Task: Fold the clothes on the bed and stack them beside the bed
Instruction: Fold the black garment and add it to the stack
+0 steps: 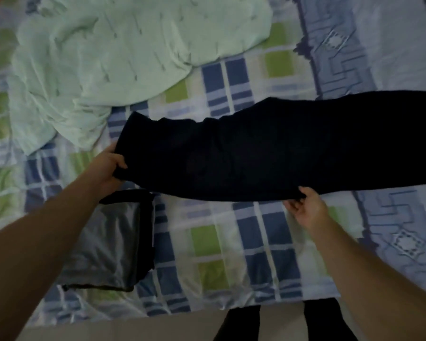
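A long black garment (268, 153) stretches across the bed from the middle to the right edge of the view. My left hand (110, 166) grips its left end, thumb on top of the cloth. My right hand (305, 207) pinches its near edge further right. A folded grey garment with black trim (113, 239) lies on the bed under my left forearm. A crumpled pale green garment (103, 57) lies at the far left of the bed.
The bed carries a checked sheet in blue, green and white (219, 242), with a patterned blue-grey cover (391, 230) on the right. The bed's near edge runs along the bottom, where my dark-clad legs (241, 323) stand on the floor.
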